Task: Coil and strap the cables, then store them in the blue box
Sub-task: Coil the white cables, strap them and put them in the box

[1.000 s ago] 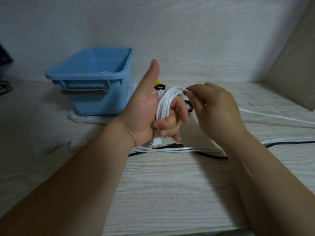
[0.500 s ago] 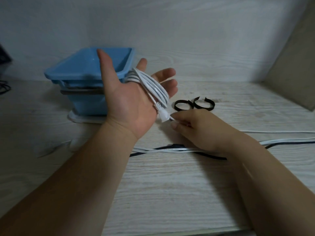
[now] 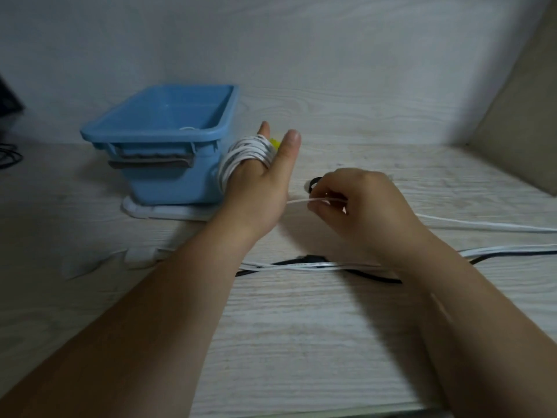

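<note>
Left hand [image 3: 256,191] outstretched, white cable [image 3: 244,155] coiled round its fingers, right hand [image 3: 361,206] pinching the strand

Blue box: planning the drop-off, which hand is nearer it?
Left. The left hand sits just beside the blue box; the right hand is farther right, pinching the white cable.

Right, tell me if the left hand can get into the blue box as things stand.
Probably yes: the left hand, white cable coiled round it, sits right beside the blue box, whose top is open and uncovered.
</note>
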